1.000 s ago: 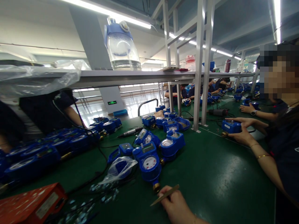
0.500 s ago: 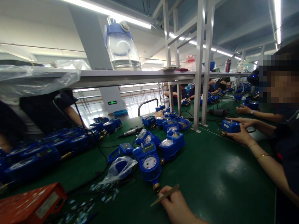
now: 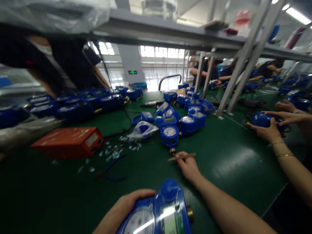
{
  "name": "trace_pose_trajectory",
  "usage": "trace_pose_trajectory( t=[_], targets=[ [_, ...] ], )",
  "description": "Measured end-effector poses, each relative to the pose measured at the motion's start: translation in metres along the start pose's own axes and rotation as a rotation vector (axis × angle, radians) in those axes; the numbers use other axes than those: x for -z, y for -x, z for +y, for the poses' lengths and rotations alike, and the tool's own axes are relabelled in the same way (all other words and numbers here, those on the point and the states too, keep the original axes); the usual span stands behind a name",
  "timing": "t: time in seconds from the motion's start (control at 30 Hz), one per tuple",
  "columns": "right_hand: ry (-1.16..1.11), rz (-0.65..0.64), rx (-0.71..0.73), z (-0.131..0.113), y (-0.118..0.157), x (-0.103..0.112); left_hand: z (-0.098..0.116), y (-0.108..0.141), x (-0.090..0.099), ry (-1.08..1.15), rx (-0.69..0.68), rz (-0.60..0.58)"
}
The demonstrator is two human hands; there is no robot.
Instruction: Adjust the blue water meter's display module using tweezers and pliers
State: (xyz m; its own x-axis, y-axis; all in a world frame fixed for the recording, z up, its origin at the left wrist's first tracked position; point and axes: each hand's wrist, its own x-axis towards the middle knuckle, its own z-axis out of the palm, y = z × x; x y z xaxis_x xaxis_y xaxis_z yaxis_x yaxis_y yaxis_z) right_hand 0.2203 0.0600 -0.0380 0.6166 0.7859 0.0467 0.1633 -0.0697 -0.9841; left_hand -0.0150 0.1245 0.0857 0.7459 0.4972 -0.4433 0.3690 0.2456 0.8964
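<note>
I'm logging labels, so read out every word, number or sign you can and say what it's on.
None can be read.
Green lit sign on the pillar: too small.
Pale label on the orange box: blurred.
Dial and display on the blue meter in the left hand: blurred.
Other meters: dials too blurred.

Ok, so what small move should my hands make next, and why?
I'd probably bring the right hand and its thin tool over to the near meter: the left hand holds that one, dial showing, while the tool is out beside another meter's brass end.
</note>
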Motion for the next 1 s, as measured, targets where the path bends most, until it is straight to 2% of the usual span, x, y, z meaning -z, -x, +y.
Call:
trace_pose_trajectory(
  t=[0.1, 0.2, 0.3, 0.47, 0.57, 0.63, 0.77, 0.83, 0.9, 1.0],
  targets=[
    [0.013, -0.008, -0.028, 0.01, 0.002, 0.005, -0.024, -0.006, 0.003, 0.141, 0.031, -0.035],
    [0.021, 0.003, -0.03, 0.014, 0.004, 0.007, -0.039, -0.008, 0.004, 0.219, 0.002, -0.097],
    [0.018, 0.032, -0.016, 0.012, 0.007, 0.009, -0.043, -0.007, 0.002, 0.212, -0.045, -0.122],
    [0.003, 0.071, -0.003, 0.01, 0.009, 0.011, -0.042, -0.007, -0.002, 0.205, -0.076, -0.088],
    [-0.014, 0.079, -0.006, 0.009, 0.01, 0.012, -0.04, -0.005, -0.001, 0.159, -0.155, -0.074],
    [-0.027, 0.086, -0.01, 0.008, 0.011, 0.014, -0.035, 0.0, 0.002, 0.09, -0.211, -0.14],
    [-0.056, 0.1, -0.02, 0.009, 0.014, 0.017, -0.022, 0.017, 0.011, -0.109, -0.269, -0.365],
    [-0.071, 0.104, -0.027, 0.011, 0.014, 0.018, -0.021, 0.026, 0.015, -0.194, -0.289, -0.403],
    [-0.085, 0.104, -0.035, 0.012, 0.015, 0.018, -0.025, 0.033, 0.017, -0.285, -0.282, -0.376],
    [-0.1, 0.101, -0.042, 0.015, 0.016, 0.018, -0.037, 0.039, 0.015, -0.425, -0.277, -0.216]
  ],
)
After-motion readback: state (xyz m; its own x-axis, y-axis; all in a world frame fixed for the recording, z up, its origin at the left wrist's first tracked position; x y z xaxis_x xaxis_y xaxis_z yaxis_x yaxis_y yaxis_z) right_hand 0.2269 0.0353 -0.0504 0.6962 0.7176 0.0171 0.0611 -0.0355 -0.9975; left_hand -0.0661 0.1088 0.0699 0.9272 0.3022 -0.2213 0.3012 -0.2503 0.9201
